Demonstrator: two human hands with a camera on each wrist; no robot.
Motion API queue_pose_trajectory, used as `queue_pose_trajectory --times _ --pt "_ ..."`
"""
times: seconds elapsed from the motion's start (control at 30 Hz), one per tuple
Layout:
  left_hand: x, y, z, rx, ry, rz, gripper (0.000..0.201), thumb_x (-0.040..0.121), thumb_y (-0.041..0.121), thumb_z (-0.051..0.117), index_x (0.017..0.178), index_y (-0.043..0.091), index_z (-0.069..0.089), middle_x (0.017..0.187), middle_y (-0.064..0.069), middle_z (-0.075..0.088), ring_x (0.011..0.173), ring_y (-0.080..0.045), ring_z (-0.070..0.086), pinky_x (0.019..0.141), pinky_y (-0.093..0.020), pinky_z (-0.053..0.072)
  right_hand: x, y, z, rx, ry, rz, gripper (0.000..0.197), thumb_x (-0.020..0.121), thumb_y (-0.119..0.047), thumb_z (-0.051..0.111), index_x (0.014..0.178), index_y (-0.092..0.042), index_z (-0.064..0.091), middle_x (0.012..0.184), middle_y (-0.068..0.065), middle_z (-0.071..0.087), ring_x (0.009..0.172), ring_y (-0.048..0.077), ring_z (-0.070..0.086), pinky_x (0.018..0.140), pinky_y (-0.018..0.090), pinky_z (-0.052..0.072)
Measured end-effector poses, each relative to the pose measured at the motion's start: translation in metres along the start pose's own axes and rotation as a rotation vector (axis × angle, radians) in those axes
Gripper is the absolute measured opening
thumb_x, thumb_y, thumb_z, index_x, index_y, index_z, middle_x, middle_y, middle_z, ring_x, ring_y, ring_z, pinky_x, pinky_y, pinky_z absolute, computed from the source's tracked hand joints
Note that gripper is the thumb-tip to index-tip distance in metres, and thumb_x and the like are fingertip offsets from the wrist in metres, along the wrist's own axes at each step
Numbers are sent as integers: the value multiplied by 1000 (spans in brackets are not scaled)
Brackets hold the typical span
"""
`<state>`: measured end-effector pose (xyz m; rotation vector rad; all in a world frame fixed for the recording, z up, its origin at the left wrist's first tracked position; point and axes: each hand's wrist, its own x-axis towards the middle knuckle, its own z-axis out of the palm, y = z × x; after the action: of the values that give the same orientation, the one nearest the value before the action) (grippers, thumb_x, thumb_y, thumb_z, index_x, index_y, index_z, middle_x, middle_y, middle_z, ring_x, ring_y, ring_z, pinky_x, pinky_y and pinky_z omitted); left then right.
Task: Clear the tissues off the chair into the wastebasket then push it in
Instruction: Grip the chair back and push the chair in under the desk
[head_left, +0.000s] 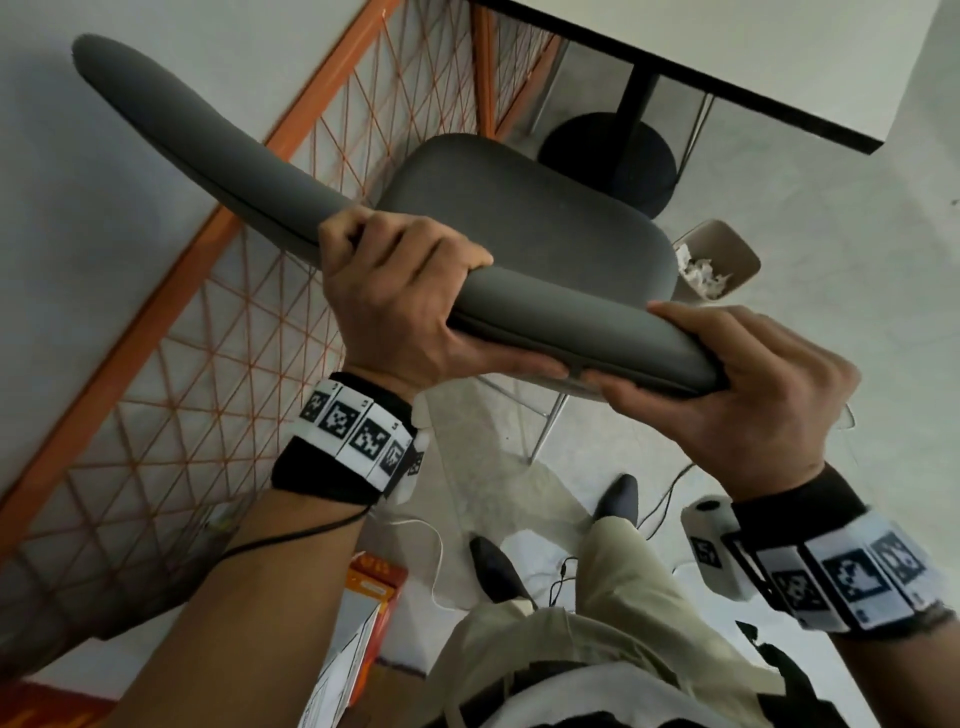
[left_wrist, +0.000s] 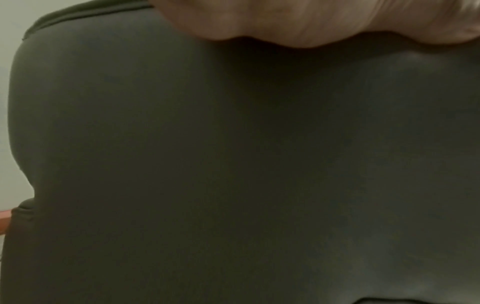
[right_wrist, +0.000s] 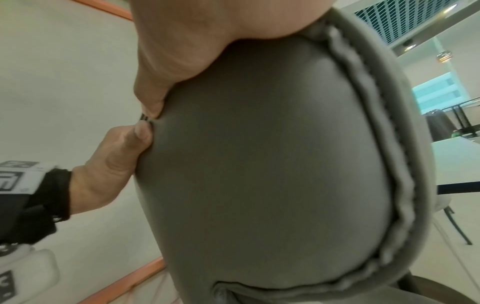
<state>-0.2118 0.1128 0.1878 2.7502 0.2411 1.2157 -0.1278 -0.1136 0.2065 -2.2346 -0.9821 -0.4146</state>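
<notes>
The left hand (head_left: 400, 291) wraps over the top edge of the grey padded chair (head_left: 530, 228) back, fingers curled round it. The right hand (head_left: 748, 395) clamps the same edge at its right end. Crumpled white tissues (head_left: 698, 273) lie in the beige wastebasket (head_left: 737, 254) on the floor, just right of the seat. The wristbands' square black-and-white markers (head_left: 358, 431) carry no readable writing. A white-topped bench (head_left: 779, 47) stands beyond.

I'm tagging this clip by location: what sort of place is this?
Probably a cafe or office break area. A white pedestal table stands ahead of the grey padded chair, a wastebasket sits on the floor, and the right wrist view shows another table with chairs and a ceiling vent.
</notes>
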Motion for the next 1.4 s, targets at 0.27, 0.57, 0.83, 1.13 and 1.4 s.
queue_pose_trajectory --times 0.27,0.57,0.83,1.13,1.4 --pt "47 -10 56 84 61 -17 85 50 96 59 67 13 69 68 -5 66 68 -27 62 77 -45 43 59 54 20 29 -16 10 58 69 -68 74 92 -16 78 82 0 76 67 17 70 54 38 53" --pt "83 4 99 98 103 -38 84 50 96 59 63 13 66 65 -4 64 65 -26 60 76 -44 42 102 100 20 13 15 21 57 67 -71 73 86 -18 78 76 0 75 62 20 68 52 38 52" --pt "79 9 92 84 43 -72 85 55 97 54 71 14 66 73 -5 65 73 -26 60 83 -42 39 99 91 15 -21 -6 62 60 69 -74 70 91 -18 76 80 2 74 66 18 67 55 37 53" --pt "66 -6 68 2 -119 31 76 74 85 53 105 18 71 103 -3 69 99 -28 62 95 -43 36 63 58 29 -159 108 248 63 78 -65 63 114 -14 61 111 14 58 106 32 51 93 40 38" --pt "59 -90 43 79 -231 -5 78 76 80 58 121 17 66 125 -6 65 122 -30 55 108 -50 32 67 -7 61 -310 54 300 60 80 -48 63 131 -18 57 135 10 53 143 35 28 113 69 9"
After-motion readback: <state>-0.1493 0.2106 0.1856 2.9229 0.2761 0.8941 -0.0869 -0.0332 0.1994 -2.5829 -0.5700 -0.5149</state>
